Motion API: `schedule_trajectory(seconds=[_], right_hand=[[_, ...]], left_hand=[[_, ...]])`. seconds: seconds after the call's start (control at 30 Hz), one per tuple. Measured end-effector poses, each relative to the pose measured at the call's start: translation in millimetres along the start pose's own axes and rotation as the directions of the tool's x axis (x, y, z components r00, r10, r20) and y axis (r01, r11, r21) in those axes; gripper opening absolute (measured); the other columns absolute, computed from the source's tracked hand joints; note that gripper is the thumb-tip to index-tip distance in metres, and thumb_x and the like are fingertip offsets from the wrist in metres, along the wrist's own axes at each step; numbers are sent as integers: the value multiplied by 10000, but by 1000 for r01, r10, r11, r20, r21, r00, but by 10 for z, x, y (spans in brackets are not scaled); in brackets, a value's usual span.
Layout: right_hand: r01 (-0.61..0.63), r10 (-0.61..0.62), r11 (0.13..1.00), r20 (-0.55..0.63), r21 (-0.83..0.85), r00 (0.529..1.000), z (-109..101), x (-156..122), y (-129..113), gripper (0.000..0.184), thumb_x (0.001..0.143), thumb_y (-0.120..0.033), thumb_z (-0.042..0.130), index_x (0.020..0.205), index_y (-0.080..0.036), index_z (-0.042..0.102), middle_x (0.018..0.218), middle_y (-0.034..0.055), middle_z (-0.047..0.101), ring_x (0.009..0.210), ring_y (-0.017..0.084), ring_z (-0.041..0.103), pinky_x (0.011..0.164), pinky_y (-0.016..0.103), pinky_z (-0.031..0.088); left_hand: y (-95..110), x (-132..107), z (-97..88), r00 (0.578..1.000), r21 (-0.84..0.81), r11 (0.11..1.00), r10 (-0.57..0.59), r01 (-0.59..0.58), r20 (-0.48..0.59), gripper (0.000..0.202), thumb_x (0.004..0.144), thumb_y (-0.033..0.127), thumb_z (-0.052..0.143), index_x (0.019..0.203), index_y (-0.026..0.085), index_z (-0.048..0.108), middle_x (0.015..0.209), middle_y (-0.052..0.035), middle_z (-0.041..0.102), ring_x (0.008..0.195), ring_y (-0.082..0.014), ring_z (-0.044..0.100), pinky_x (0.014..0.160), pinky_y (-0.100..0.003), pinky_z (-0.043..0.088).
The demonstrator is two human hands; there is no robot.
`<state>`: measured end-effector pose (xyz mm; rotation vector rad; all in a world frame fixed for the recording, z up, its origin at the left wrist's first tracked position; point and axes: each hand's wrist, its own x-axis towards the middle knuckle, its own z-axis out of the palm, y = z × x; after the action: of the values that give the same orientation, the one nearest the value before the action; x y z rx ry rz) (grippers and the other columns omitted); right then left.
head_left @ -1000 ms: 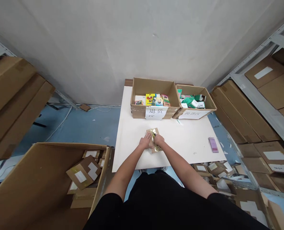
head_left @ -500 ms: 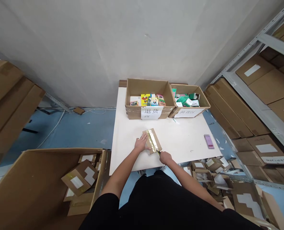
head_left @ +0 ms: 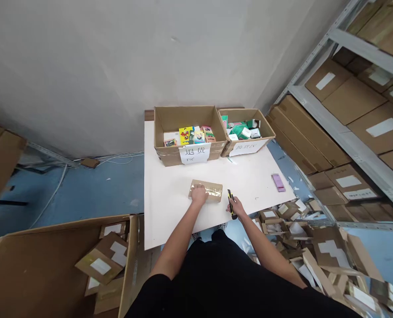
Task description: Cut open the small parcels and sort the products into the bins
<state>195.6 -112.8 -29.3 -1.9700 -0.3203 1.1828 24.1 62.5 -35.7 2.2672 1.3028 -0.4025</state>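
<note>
A small cardboard box (head_left: 214, 191) with shiny tape along its top lies on the white table (head_left: 169, 216), long side running left to right. My left hand (head_left: 199, 194) is on the left part of this box, its fingers bent and closed on it; the fingertips are partly hidden. To the right of the box, my right hand (head_left: 236, 207) grips a yellow and black utility knife (head_left: 230, 201), its tip pointing away from me. The knife is apart from the box.
Two open cartons with paper labels, a larger one (head_left: 168, 157) and a smaller one (head_left: 265, 142), hold small colourful packs at the table's back. A blurred purple item (head_left: 278, 182) lies at right. A big carton (head_left: 130, 260) with parcels stands left; shelves (head_left: 315, 104) rise right.
The box has turned from slanting to lying crosswise. My left hand has gone from lying flat to bent fingers on it. My right hand has drawn the knife off the box to the right.
</note>
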Motion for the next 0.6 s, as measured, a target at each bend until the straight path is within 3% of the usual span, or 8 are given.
schedule_trajectory(seconds=[0.13,0.33,0.6], right_hand=[[-77,76,995,17,66,997,44,157,52,345,983,-532,648,868,-251,484,549,-72,588,409,119,585,426,201,464],[-76,79,990,19,-120,997,71,429,-54,413,1045,-559,533,788,-238,490,479,-81,481,360,89,448,379,195,370],[18,12,961,104,-277,994,109,735,-327,490,1010,-616,602,727,-233,486,491,-51,521,385,103,467,425,226,365]], left_hand=[[-302,29,109,970,92,967,242,-240,-11,778,984,601,583,1676,354,328,1791,-40,203,1656,-317,120,1320,-527,179],[-271,53,348,981,113,983,159,-147,-113,741,1037,619,469,1688,299,318,1792,-73,177,1661,-321,102,1327,-544,156],[-247,68,384,983,88,989,133,-123,-125,746,1030,607,489,1689,306,312,1788,-74,194,1660,-331,105,1326,-559,168]])
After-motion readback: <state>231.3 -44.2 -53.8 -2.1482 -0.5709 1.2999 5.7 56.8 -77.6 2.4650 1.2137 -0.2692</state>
